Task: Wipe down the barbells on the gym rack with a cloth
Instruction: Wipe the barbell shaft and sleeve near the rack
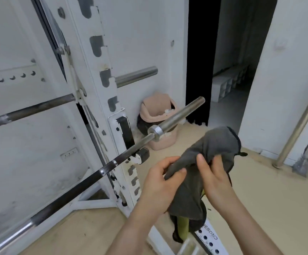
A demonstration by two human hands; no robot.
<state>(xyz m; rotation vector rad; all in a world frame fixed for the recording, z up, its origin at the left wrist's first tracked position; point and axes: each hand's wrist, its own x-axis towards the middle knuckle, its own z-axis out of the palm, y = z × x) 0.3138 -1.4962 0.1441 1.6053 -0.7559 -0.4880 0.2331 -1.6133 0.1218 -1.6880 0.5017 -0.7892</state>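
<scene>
The left hand [158, 183] and right hand [215, 179] pinch the grey cloth [217, 144], fingers [202, 162] curled, seemingly off the barbell [112, 162].

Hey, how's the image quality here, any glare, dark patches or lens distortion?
Head view: the wide-angle lens slightly bows the rack upright; the light is soft and even, with no hard shadows; a bright sheen runs along the barbell sleeve; the doorway is nearly black; the cloth looks slightly soft.

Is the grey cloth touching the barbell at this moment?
No: the left hand and the right hand grip the grey cloth to the right of the barbell, with a clear gap between.
</scene>
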